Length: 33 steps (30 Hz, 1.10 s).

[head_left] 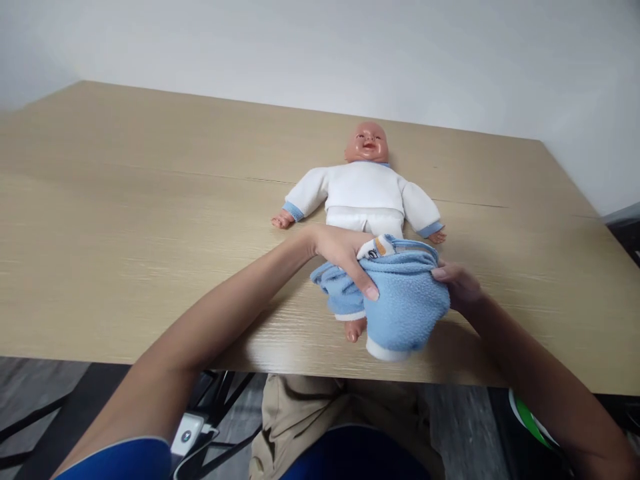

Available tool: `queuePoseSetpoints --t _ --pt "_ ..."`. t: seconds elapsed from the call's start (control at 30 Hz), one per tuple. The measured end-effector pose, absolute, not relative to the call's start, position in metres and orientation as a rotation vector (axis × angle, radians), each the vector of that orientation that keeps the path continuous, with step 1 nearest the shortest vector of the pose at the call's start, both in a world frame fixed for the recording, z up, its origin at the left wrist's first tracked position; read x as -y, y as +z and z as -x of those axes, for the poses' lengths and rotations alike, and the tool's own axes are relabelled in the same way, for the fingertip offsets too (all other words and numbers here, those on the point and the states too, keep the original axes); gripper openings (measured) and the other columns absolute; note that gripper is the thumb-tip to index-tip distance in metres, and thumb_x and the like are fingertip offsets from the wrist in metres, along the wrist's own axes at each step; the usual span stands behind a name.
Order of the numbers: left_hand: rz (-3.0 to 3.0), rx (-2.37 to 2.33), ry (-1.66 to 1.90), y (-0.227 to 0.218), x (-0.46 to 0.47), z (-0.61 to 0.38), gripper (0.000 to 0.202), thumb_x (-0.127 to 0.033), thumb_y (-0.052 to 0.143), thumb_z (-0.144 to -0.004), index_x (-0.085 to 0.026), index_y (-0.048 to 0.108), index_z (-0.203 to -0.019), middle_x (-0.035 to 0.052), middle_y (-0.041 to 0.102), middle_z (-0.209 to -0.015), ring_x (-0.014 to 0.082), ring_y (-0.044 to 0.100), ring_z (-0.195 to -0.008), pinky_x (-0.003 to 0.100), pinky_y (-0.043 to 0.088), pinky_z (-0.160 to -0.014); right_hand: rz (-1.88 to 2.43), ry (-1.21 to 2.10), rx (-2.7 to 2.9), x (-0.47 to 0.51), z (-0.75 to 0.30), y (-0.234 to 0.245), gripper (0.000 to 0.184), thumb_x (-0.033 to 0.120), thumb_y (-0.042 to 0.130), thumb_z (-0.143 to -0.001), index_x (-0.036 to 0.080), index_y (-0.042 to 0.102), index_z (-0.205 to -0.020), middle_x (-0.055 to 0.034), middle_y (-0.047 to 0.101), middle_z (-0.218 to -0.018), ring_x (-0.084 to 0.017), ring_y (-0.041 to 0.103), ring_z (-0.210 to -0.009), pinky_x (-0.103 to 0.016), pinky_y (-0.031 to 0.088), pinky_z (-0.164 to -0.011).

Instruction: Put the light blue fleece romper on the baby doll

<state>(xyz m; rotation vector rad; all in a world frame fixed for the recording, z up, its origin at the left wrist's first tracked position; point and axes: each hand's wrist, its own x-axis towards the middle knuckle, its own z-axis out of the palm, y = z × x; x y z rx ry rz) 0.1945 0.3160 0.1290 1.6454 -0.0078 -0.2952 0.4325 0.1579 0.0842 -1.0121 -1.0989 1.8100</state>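
Observation:
A baby doll (367, 143) lies on its back on the wooden table (125, 220), head away from me, dressed in a white top (363, 190) with blue cuffs. Light blue fleece trousers (405, 300) are bunched around its legs, and one bare foot (355, 329) pokes out of the left leg. My left hand (345, 257) grips the waistband on the left side, thumb pressed over the fleece. My right hand (457, 283) pinches the same waistband on the right side. Both hands are closed on the cloth.
The table's near edge runs just below the doll's feet. Under it show my beige trousers (300, 420) and a dark chair frame (220, 393) with a white device (187, 435). A green and white object (527, 417) sits at lower right. A white wall rises behind.

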Motion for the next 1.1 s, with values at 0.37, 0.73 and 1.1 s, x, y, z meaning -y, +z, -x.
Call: queuePoseSetpoints --t 0.37,0.73,1.1 --pt "-1.608 -0.001 -0.214 0.135 -0.309 -0.198 0.057 -0.056 0.112 -0.067 -0.020 0.090 -0.105 0.0063 0.090 -0.116 0.0332 0.079 -0.132 0.042 0.057 -0.131 0.796 1.939 1.547 -0.156 -0.444 0.088 0.086 0.062 0.103 -0.083 0.020 0.073 -0.152 -0.0081 0.085 -0.118 -0.029 0.081 -0.115 -0.036 0.065 -0.099" --pt "-1.657 0.002 -0.275 0.126 -0.313 -0.197 0.056 -0.048 0.113 -0.068 -0.022 0.090 -0.111 0.0075 0.090 -0.125 0.0341 0.083 -0.124 0.046 0.066 -0.120 0.844 1.866 1.291 -0.157 -0.444 0.080 0.049 0.062 0.105 -0.080 0.022 0.079 -0.091 0.0049 0.063 -0.070 -0.013 0.056 -0.063 -0.023 0.057 -0.066" --pt "-1.613 0.018 -0.241 0.132 -0.318 -0.191 0.043 -0.044 0.104 -0.082 -0.015 0.088 -0.110 0.0076 0.090 -0.112 0.0252 0.085 -0.102 0.032 0.071 -0.098 0.677 1.976 1.650 -0.159 -0.447 0.081 0.085 0.065 0.108 -0.072 0.018 0.078 -0.137 -0.0062 0.084 -0.111 -0.026 0.080 -0.112 -0.030 0.061 -0.097"
